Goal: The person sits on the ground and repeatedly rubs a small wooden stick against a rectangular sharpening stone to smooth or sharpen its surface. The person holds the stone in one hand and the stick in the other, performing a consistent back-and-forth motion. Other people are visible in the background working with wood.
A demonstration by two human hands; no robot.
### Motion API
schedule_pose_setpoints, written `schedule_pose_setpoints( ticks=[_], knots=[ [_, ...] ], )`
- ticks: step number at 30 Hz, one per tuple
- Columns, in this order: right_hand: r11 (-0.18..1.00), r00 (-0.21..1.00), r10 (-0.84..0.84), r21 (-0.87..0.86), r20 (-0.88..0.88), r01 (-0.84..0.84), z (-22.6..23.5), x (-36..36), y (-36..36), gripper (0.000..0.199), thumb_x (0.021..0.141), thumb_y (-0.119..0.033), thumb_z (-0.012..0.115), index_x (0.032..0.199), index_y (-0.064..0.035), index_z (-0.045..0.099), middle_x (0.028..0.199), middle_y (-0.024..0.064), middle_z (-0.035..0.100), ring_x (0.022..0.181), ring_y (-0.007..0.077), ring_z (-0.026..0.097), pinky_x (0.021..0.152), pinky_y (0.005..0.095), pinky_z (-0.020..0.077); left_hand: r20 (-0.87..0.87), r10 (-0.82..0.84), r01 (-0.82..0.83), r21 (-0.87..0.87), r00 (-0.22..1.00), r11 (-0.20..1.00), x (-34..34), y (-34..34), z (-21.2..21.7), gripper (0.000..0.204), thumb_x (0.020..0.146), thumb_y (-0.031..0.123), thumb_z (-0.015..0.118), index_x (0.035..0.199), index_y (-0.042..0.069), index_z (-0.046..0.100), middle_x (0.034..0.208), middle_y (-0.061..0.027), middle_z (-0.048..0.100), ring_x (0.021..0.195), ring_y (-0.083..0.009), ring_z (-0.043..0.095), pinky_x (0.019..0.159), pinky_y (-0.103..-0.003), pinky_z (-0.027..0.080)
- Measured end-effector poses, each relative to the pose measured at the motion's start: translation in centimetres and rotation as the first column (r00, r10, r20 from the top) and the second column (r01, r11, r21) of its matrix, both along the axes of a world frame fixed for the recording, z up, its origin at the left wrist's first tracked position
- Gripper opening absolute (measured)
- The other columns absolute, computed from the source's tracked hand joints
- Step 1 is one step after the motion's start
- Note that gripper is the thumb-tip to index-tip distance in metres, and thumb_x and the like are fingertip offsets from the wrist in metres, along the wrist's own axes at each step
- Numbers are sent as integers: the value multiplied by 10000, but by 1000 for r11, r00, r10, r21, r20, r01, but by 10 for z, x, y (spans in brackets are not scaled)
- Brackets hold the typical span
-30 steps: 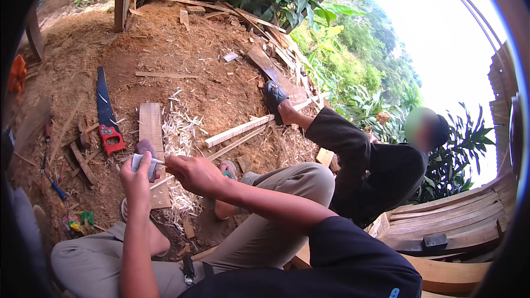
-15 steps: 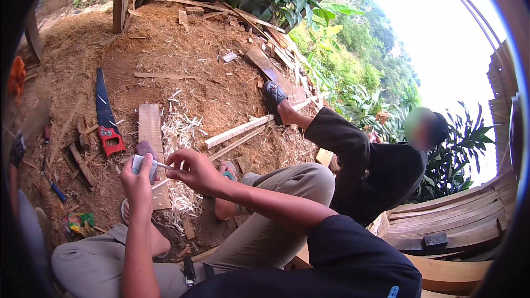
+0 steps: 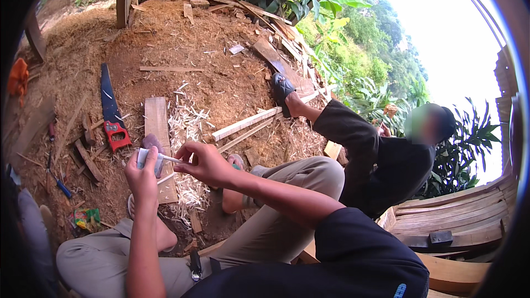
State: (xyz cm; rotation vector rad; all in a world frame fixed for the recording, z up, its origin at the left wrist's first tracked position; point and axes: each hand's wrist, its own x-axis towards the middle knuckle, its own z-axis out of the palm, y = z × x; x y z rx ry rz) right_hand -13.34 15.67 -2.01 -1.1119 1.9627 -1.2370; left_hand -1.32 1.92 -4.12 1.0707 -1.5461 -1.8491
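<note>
Nearest to us, our left hand (image 3: 141,174) is closed around a small pale blue-and-white tube-like object (image 3: 144,157), held above our knees. Our right hand (image 3: 205,161) pinches a thin white stick (image 3: 168,158) that lies nearly level, its long axis running left to right, its left end at the object and its right end in our fingertips. Below the hands, pale wood shavings (image 3: 187,132) lie beside a flat brown wooden plank (image 3: 158,132) on the dirt ground. Farther left lies a handsaw with a red handle (image 3: 112,111). To the right sits another person in dark clothing (image 3: 386,160), one sandalled foot (image 3: 282,89) on long wooden slats (image 3: 248,122).
</note>
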Motion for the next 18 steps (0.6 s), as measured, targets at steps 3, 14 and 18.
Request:
schedule_pose_setpoints(
  ticks=[3, 14, 18],
  knots=[
    [999, 999, -43, 0, -16, 43, 0, 5, 4, 200, 862, -177, 726, 935, -4, 653, 729, 39, 640, 599, 103, 573, 532, 279, 457, 2, 17, -17, 2, 1000, 1000, -2, 3, 2, 180, 917, 185, 652, 806, 51, 607, 731, 22, 590, 639, -44, 505, 558, -233, 396],
    [988, 974, 14, 145, 224, -48, 19, -2, -3, 176, 938, -181, 635, 1027, -30, 621, 722, 27, 602, 600, 69, 530, 504, 245, 416, -58, 32, -29, 53, 998, 998, -6, 1, 10, 157, 913, 166, 662, 836, 32, 635, 745, 18, 606, 640, -45, 520, 561, -226, 404],
    [993, 926, -71, -114, -371, 30, 5, 7, 1, 91, 858, -49, 695, 931, -16, 654, 734, 93, 621, 614, 95, 559, 559, 268, 465, 14, 31, -31, 34, 999, 999, -3, 1, 18, 156, 907, 153, 664, 897, -3, 655, 774, -9, 633, 672, -72, 569, 597, -230, 451]
  ],
)
